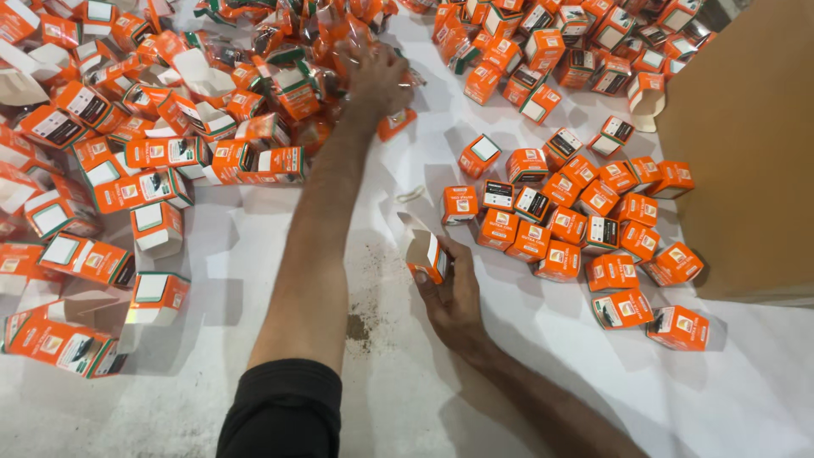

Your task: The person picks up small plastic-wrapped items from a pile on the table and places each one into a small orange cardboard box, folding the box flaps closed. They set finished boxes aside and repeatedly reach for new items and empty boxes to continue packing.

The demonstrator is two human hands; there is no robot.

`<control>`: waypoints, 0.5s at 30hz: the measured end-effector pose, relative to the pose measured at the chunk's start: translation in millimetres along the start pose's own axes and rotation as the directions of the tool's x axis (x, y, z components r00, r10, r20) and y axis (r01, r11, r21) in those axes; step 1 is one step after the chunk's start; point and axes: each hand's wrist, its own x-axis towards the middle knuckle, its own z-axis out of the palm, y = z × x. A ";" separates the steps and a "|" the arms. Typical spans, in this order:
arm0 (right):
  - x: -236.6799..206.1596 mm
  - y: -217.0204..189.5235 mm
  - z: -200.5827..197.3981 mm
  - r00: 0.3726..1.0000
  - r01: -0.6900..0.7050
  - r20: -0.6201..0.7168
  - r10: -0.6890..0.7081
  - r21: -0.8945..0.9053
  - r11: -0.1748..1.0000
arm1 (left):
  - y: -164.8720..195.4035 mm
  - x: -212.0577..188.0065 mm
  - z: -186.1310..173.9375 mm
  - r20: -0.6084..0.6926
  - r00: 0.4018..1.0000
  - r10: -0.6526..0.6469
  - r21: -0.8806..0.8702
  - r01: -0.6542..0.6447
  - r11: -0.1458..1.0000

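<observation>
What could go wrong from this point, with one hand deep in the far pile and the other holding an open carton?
The left hand reaches far into the heap of wrapped items; its forearm passes close by loose cartons and might knock them. The open carton in the right hand is held by one side and might crush or slip. Closed cartons lie nearby, so an unfilled one could get mixed in.

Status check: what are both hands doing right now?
Left hand reaching into wrapped-item pile. Right hand gripping open orange carton. Nothing blocking.
</observation>
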 end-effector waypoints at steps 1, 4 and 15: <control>-0.6 2.0 0.2 1.000 -0.003 -0.002 0.003 -0.032 0.999 | -14.8 -9.2 1.4 -0.014 1.000 -0.014 -0.038 0.014 0.999; -6.6 7.9 -0.4 0.998 0.055 -0.031 -0.059 -0.123 0.991 | -43.0 -45.5 1.0 0.033 0.999 -0.020 -0.117 0.024 0.993; -85.4 -21.0 -2.6 0.974 0.081 0.203 -0.096 0.082 0.993 | -31.6 -280.5 -56.8 -0.182 0.960 0.212 -0.059 -0.226 0.972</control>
